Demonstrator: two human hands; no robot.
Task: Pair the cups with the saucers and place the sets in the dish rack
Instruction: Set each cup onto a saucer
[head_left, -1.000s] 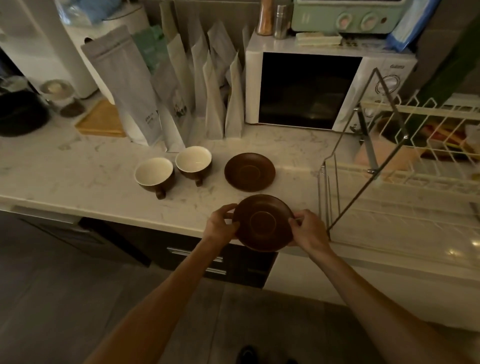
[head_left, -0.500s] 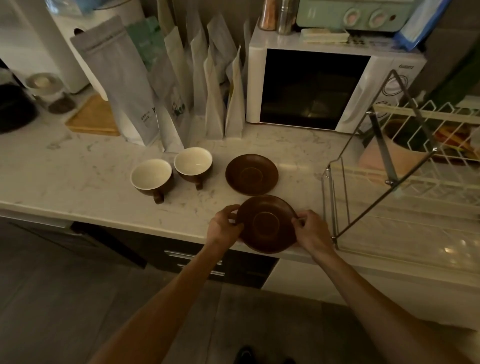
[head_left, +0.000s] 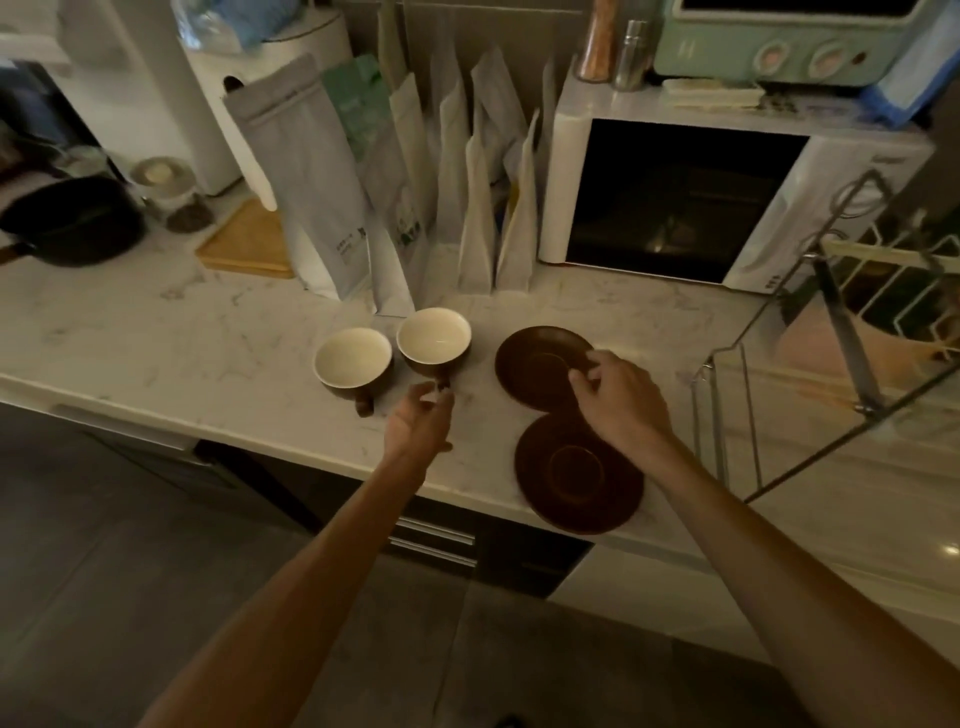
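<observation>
Left hand (head_left: 420, 423): fingers curled at the handle of the right cup (head_left: 434, 340); fingertips hide the handle, so a real pinch cannot be confirmed. Cup upright on the bench (head_left: 156, 343), cream inside, brown outside.

Right hand (head_left: 618, 400): fingers bent down onto the near-right rim of the far saucer (head_left: 537, 364); touching, but a closed grasp cannot be told. Hand covers that part of the rim.

Near saucer (head_left: 579, 473): free of both hands, lying flat with its near edge at or slightly over the bench front; its upper right part lies under the right wrist. The two saucers look just touching.

Left cup (head_left: 353, 361): just beside the right cup, handle toward the viewer, untouched.

Dish rack (head_left: 831, 364): at right, cut off by the frame edge; its wire end stands near the saucers with a strip of bare bench between. Contents blurred, not readable.

Behind the cups: upright bags (head_left: 311, 182); microwave (head_left: 727, 202) behind the saucers. Open bench lies left of the cups. Light dim; fine detail poor.
</observation>
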